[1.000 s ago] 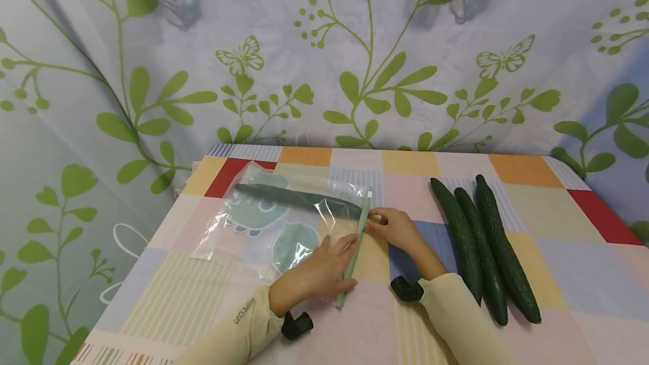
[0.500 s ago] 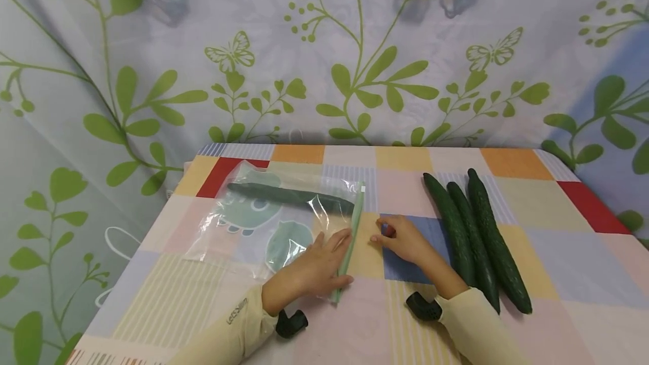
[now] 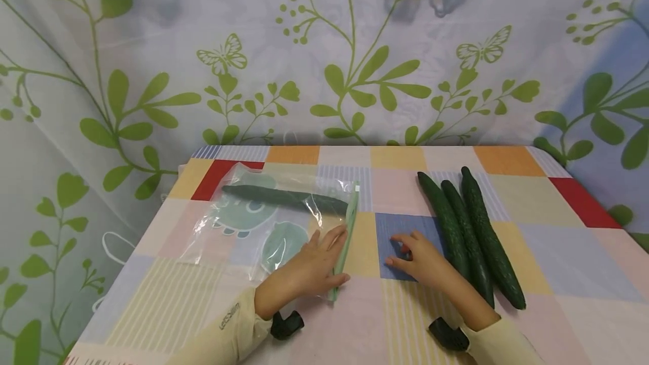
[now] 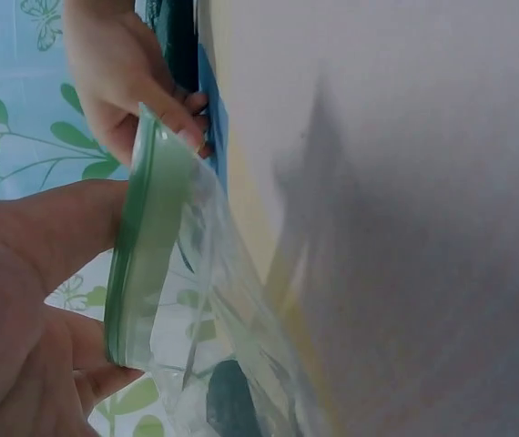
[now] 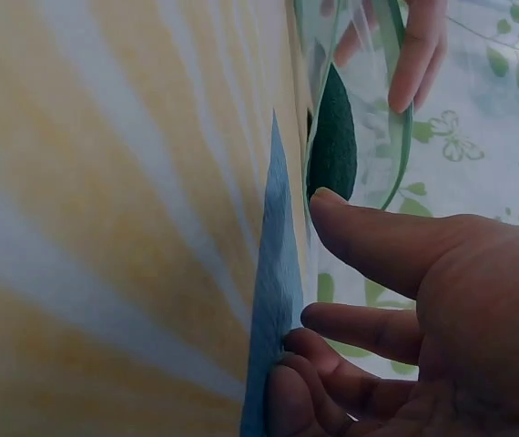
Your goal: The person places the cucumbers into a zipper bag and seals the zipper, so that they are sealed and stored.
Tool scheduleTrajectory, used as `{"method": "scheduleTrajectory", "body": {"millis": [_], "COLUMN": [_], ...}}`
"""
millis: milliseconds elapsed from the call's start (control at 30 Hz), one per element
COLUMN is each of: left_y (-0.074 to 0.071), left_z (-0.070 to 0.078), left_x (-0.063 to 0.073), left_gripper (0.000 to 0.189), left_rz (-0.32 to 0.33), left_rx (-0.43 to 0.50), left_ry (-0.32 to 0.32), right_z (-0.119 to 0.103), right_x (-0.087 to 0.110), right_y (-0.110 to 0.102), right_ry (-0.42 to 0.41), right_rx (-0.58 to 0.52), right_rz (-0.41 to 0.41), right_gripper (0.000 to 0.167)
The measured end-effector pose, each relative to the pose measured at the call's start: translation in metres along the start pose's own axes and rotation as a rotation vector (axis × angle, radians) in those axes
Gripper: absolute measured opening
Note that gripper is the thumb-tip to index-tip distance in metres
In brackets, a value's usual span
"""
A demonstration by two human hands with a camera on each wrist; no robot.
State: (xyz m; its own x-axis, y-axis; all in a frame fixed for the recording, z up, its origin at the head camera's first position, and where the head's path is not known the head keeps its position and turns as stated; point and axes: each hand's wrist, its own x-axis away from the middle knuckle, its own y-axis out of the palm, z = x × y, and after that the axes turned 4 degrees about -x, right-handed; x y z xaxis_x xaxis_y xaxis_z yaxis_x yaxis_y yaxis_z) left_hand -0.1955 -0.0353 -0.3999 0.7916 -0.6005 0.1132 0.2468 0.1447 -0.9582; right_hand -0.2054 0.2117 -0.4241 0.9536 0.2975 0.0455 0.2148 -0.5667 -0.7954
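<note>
A clear zip bag [image 3: 213,235] with pale green printed shapes lies flat at the left, one cucumber [image 3: 284,198] inside. Its green zip strip [image 3: 350,216] runs along the right edge. My left hand [image 3: 311,266] rests on the bag with fingers spread along this strip; in the left wrist view the strip [image 4: 137,246] stands beside the thumb and fingertips. Between bag and loose cucumbers, my right hand [image 3: 426,261] hovers over a blue patch, thumb and forefinger apart, holding nothing. Through the bag in the right wrist view, the cucumber [image 5: 332,137] shows near the mouth.
Three dark green cucumbers [image 3: 469,235] lie side by side to the right of my right hand. A patchwork cloth [image 3: 558,263] covers the table. Behind it hangs a leaf-patterned curtain [image 3: 324,89], and a white cord [image 3: 109,246] loops by the table's left edge.
My right hand has left the zip strip and moved right and towards me, its thumb and forefinger spreading apart. The left hand stays on the bag. The view has shifted slightly.
</note>
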Motion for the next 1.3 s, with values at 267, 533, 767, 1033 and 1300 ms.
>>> {"method": "scheduleTrajectory", "body": {"millis": [267,533,767,1033,1300], "left_y": [-0.006,-0.009,-0.008,-0.006,-0.002], "left_z": [0.003,0.004,0.006,0.006,0.004], "left_x": [0.002,0.006,0.006,0.006,0.005], "left_gripper": [0.076,0.075,0.075,0.075,0.074], "left_rz": [0.022,0.066,0.073,0.083,0.076], "left_rx": [-0.001,-0.05,-0.043,-0.033,-0.005], "left_ry": [0.006,0.021,0.019,0.026,0.024], "right_z": [0.003,0.007,0.021,0.022,0.02], "right_x": [0.029,0.052,0.058,0.058,0.058], "right_y": [-0.009,-0.027,-0.044,-0.045,-0.039], "right_ry": [0.099,0.121,0.328,0.413,0.356], "right_rx": [0.006,0.089,0.207,0.211,0.296], "right_rz": [0.0,0.206,0.204,0.171,0.169], "right_gripper": [0.059,0.054,0.069,0.078,0.078]}}
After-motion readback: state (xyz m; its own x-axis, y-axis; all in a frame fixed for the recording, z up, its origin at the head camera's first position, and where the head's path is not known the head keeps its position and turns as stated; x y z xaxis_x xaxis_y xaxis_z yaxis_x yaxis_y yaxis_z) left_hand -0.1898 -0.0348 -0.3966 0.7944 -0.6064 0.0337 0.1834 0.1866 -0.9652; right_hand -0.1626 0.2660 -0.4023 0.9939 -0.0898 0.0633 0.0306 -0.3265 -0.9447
